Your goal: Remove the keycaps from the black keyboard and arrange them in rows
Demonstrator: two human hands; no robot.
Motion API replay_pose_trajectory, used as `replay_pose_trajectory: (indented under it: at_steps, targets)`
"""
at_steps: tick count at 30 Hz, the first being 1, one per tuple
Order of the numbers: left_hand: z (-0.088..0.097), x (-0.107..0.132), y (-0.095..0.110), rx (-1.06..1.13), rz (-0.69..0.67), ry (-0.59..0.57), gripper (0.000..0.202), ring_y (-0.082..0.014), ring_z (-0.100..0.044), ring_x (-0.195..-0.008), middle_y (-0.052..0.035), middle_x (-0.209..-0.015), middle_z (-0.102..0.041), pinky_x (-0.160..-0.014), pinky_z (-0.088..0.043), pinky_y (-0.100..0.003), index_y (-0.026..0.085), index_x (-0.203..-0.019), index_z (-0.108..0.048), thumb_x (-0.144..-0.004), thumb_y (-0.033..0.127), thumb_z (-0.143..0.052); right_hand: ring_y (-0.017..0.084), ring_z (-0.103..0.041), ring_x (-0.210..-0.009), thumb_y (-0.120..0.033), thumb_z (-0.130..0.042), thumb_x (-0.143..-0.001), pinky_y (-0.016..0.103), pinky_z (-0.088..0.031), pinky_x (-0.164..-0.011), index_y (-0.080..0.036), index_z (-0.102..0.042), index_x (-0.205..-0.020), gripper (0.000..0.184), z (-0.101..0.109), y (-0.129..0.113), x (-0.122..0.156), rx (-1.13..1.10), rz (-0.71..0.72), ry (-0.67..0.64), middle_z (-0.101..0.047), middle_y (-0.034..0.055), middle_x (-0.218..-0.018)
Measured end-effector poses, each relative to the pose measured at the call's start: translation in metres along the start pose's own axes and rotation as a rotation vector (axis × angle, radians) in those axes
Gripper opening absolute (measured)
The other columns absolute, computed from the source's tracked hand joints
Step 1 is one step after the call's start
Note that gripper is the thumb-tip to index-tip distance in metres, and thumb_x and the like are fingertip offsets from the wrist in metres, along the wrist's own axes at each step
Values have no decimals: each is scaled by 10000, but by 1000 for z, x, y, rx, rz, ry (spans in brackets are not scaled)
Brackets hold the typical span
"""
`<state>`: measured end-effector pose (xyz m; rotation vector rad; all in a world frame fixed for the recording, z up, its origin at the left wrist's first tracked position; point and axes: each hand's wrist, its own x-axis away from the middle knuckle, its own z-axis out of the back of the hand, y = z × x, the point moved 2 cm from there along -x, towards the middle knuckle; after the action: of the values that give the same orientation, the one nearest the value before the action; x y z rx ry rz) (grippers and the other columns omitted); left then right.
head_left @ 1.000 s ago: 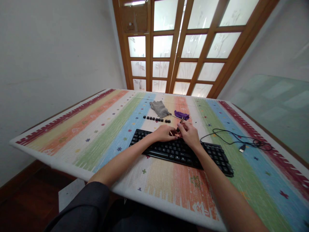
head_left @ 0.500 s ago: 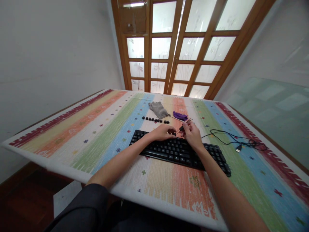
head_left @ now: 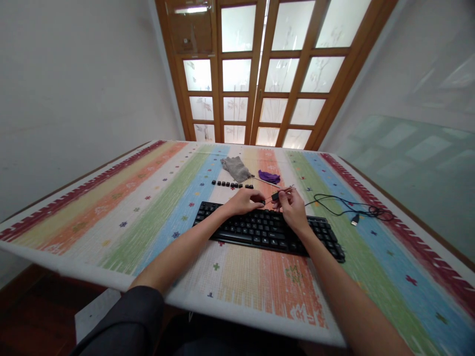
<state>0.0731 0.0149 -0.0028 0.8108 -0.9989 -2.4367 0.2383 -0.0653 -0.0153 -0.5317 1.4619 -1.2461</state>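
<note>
Head view: my right hand (head_left: 293,207) clamps its fingers on a thin tool (head_left: 279,194) over the keyboard (head_left: 260,232) while my left hand (head_left: 245,200), at its 9 o'clock, steadies the keys, fingers' state unclear.

Head-worn camera faces forward-down, near the keyboard (head_left: 252,232).

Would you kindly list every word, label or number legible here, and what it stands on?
No text can be read.
Keyboard: key legends too small and blurred.
Loose keycaps: legends too small.
Tablecloth: only woven crosses and marks, no words.
Thin tool in the right hand: no marking visible.
</note>
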Motion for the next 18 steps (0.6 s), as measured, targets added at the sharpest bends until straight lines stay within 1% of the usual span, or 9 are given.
replay_pose_trajectory:
  at_steps: [3,8,15,18]
  targets:
    - [2,2,3,-57,-17,33,127,-145,-680,-783,-53,-851,-741,-774,-538,-269,127,-911,-707,-789,160,-696,140,-595,-485,-669,-503,-861,250,-478,-452,-196,-497,-936,478,-1,-2,1,35,11,21,-646,4,-648]
    - [3,2,2,-60,-36,62,122,-140,-680,-776,-65,-884,-743,-762,-542,-261,123,-913,-710,-796,128,-677,152,-617,-491,-665,-492,-869,258,-498,-459,-191,-501,-930,477,-2,-4,2,66,7,58,-655,20,-661]
    - [1,-1,6,-188,-136,167,120,-160,-649,-828,-65,-905,-704,-818,-531,-315,133,-922,-678,-838,103,-597,158,-625,-486,-662,-484,-873,261,-513,-461,-204,-480,-894,458,-6,-9,4,75,12,210,-644,16,-655]
    - [1,-8,5,-176,-134,254,131,-164,-635,-862,-66,-942,-687,-829,-529,-315,140,-950,-657,-843,104,-591,157,-626,-492,-645,-457,-895,254,-513,-471,-209,-467,-886,436,-5,-13,6,105,18,264,-637,7,-637]
